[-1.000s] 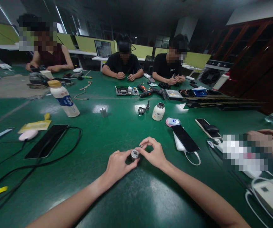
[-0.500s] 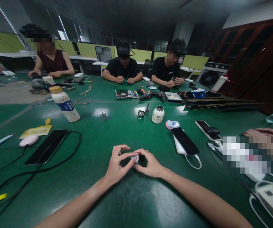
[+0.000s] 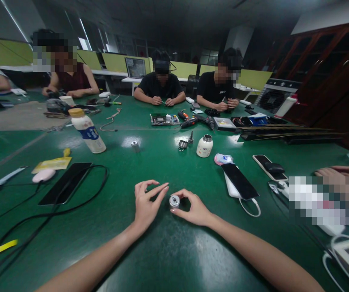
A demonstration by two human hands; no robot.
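A small silver metal cylinder (image 3: pixel 174 202), with a round top face and dark marks near its middle, stands upright on the green table (image 3: pixel 150 251). My right hand (image 3: pixel 195 208) grips it from the right between thumb and fingers. Just left of it, my left hand (image 3: pixel 148 202) is raised with nothing in it, its fingers apart and its thumb and index fingertips close together. Farther back stands a similar silver cylinder (image 3: pixel 135 147). Behind my hands are a cream bottle (image 3: pixel 204 147) without a cap, a dark metal cup-like part (image 3: pixel 183 145) and a small dark upright fitting (image 3: pixel 190 137).
On the left are a milk bottle (image 3: pixel 87 132), a tablet (image 3: pixel 65 184) and loose black cables. Phones (image 3: pixel 240 181) and a white power bank lie to the right, near another person's hands (image 3: pixel 334 175). A circuit board (image 3: pixel 164 119) and power drills (image 3: pixel 189 121) lie farther back, before seated people.
My left hand has let go of the cylinder and drawn away to the left, uncovering its top. My right hand still holds it. The whole view has shifted slightly.
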